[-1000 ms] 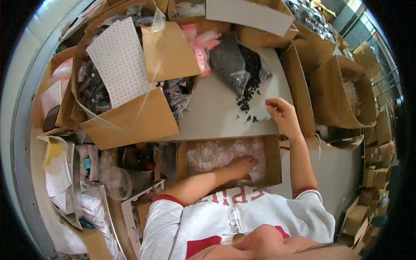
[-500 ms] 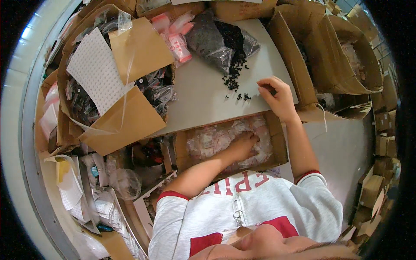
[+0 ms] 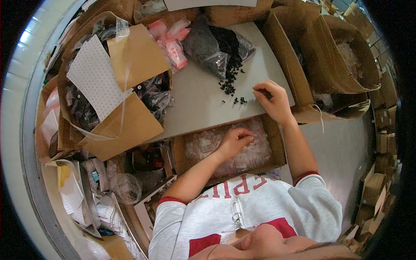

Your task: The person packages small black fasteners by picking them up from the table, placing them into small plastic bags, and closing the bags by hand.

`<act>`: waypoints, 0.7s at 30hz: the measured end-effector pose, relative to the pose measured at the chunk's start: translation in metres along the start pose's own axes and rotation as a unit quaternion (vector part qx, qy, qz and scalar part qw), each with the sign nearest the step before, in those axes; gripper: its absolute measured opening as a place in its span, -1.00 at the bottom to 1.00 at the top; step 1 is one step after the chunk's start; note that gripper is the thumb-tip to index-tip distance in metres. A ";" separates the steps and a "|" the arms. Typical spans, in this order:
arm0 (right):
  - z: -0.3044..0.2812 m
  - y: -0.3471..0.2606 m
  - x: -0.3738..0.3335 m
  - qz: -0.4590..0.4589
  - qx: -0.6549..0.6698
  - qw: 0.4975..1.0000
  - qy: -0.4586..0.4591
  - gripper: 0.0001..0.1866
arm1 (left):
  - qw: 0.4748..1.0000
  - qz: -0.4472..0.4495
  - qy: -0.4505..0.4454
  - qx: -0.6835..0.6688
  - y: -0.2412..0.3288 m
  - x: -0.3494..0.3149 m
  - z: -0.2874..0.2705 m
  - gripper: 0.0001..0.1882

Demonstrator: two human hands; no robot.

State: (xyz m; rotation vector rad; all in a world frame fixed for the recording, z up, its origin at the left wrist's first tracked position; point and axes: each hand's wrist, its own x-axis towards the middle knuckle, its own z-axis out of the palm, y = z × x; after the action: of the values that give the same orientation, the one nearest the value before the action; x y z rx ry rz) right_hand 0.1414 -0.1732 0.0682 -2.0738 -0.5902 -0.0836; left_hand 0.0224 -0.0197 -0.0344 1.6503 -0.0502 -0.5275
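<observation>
Black screws (image 3: 229,86) spill over the grey tabletop (image 3: 195,102) from an open clear plastic bag (image 3: 219,47). A few screws (image 3: 240,101) lie apart from the pile, just left of my right hand (image 3: 275,102). That hand is held above the table's front edge with its fingers curled in toward the thumb; its palm is dark, and what it holds is hidden. My left hand (image 3: 236,141) is over a cardboard box (image 3: 279,145) of small clear plastic bags (image 3: 203,145). Its fingers are bent together in a pinch, and I cannot make out anything between them.
At the left stands a large carton (image 3: 65,108) with bagged black parts, brown cardboard pieces (image 3: 136,56) and a white dotted sheet (image 3: 97,76). Pink-and-white plastic packs (image 3: 173,50) lie beside it. Tall open cartons (image 3: 299,56) line the right side. Papers (image 3: 71,193) sit at lower left.
My left hand has lifted from among the small bags and moved slightly left, its fingers drawing together. My right hand has shifted slightly left, still curled.
</observation>
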 end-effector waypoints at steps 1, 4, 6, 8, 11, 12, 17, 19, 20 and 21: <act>0.000 0.000 -0.001 0.009 0.010 1.000 0.001 -0.89 | 0.994 -0.005 -0.001 -0.105 0.001 -0.001 -0.002 -0.79; -0.002 0.001 -0.007 -0.023 0.019 1.000 0.005 -0.88 | 0.970 -0.013 -0.012 -0.244 0.011 -0.007 -0.005 -0.80; -0.004 -0.002 -0.021 -0.037 0.029 0.999 -0.011 -0.87 | 0.960 -0.017 -0.018 -0.279 0.021 -0.013 -0.005 -0.79; -0.006 -0.012 -0.042 -0.023 0.084 0.995 -0.058 -0.80 | 0.948 -0.025 -0.013 -0.316 0.027 -0.017 -0.005 -0.76; -0.003 -0.027 -0.063 -0.041 0.079 0.993 -0.082 -0.66 | 0.932 0.045 -0.027 -0.360 0.016 -0.015 -0.004 -0.77; 0.000 -0.024 -0.070 0.024 0.115 0.989 -0.093 -0.61 | 0.931 0.046 -0.028 -0.360 0.016 -0.015 -0.004 -0.77; -0.002 -0.025 -0.069 0.095 0.189 0.971 -0.109 -0.52 | 0.937 0.117 0.072 -0.322 0.043 -0.019 0.002 -0.78; -0.009 -0.035 -0.061 0.012 -0.003 0.979 -0.203 -0.50 | 0.952 0.143 0.081 -0.256 0.035 -0.019 -0.001 -0.78; -0.009 -0.038 -0.058 0.010 -0.004 0.979 -0.204 -0.50 | 0.964 0.166 0.087 -0.189 0.032 -0.020 -0.003 -0.79; -0.008 -0.041 -0.057 -0.002 -0.002 0.974 -0.227 -0.50 | 0.963 0.168 0.089 -0.190 0.031 -0.020 -0.005 -0.79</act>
State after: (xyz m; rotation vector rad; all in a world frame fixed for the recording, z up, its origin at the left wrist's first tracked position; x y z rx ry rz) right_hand 0.0742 -0.1837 0.0884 -2.1049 -0.8690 0.3977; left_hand 0.0146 -0.0129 0.0013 1.2711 -0.0888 -0.1170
